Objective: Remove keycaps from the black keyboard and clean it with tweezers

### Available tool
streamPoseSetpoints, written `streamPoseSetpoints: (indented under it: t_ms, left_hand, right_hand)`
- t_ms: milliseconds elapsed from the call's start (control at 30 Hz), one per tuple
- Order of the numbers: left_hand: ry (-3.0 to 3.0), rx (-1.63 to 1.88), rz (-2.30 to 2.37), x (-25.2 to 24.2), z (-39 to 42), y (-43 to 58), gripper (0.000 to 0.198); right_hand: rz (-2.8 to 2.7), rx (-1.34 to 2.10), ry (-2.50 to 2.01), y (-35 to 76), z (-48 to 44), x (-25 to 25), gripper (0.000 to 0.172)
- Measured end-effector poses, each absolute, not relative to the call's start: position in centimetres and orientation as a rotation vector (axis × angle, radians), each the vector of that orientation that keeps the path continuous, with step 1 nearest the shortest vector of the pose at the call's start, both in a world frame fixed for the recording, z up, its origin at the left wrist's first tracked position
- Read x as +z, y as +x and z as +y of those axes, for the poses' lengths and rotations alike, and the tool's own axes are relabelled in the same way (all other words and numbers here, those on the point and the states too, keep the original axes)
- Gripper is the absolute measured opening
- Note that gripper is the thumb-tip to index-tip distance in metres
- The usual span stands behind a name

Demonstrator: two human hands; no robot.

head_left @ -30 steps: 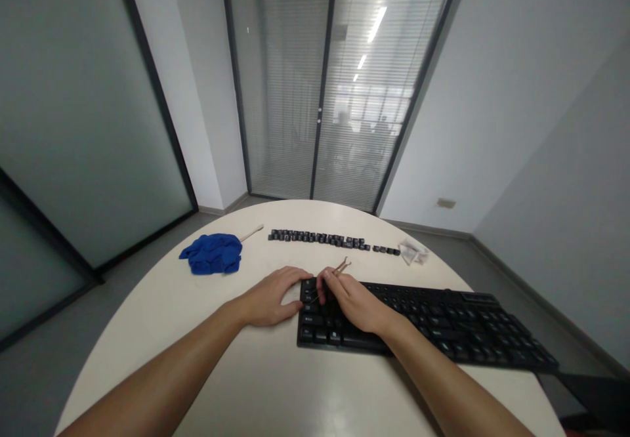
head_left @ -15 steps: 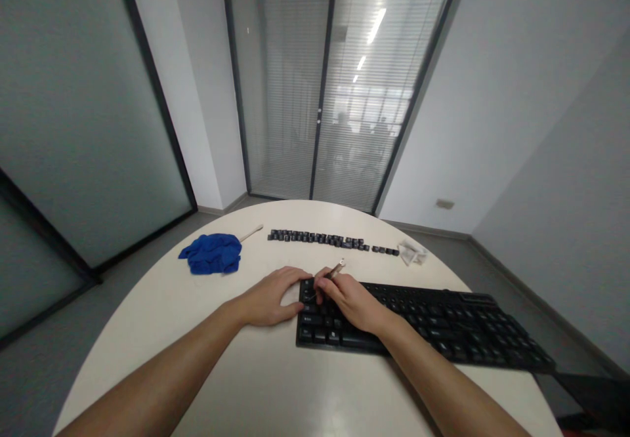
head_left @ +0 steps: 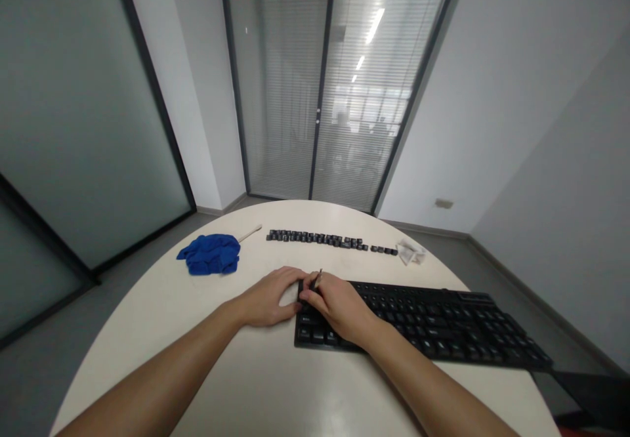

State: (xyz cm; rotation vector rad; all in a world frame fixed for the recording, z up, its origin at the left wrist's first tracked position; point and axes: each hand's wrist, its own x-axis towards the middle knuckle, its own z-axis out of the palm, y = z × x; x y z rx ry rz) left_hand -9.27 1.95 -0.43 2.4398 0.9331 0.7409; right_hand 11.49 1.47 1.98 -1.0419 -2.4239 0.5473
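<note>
A black keyboard (head_left: 433,322) lies on the round white table (head_left: 256,384), running right from the middle. My left hand (head_left: 268,296) rests flat on the table against the keyboard's left end, fingers curved round its far corner. My right hand (head_left: 332,306) sits on the keyboard's left keys, fingers pinched on a thin metal wire tool (head_left: 317,279) that stands nearly upright over the top left corner. A long row of loose black keycaps (head_left: 329,240) lies farther back on the table.
A crumpled blue cloth (head_left: 210,254) lies at the back left, a thin pale stick (head_left: 250,231) just behind it. A small clear plastic bag (head_left: 411,251) sits at the right end of the keycap row. Glass partitions and blinds stand beyond the table.
My right hand has slid left toward the keyboard's top left corner, and the wire tool has swung from slanting right to nearly upright. My left hand has stayed in place.
</note>
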Motion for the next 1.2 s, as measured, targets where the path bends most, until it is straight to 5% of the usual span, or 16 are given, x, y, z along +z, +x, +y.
streamPoseSetpoints:
  t_ms: [167,367,567,833,1200]
  left_hand:
    - [2.454,0.728,0.940,-0.5,2.1,-9.2,0.026]
    - [2.443,0.702,0.933,-1.2,2.5,-9.7,0.056]
    - [2.434,0.702,0.936,-1.7,2.6,-9.9,0.064]
    - [2.446,0.703,0.961,-1.5,2.5,-9.7,0.047]
    - [2.384,0.766,0.958,-1.3,2.6,-9.3,0.032]
  right_hand:
    - [-2.433,0.455,-0.987,10.8,1.4,1.9,0.019]
    - [-2.349,0.587,-0.964,10.9,1.8,1.5,0.021]
    - [-2.227,0.692,-0.951,11.1,2.2,1.0,0.020]
    - [-2.174,0.714,-0.959,11.3,2.0,1.0,0.018]
    - [-2.377,0.583,-1.035,10.8,1.3,1.4,0.060]
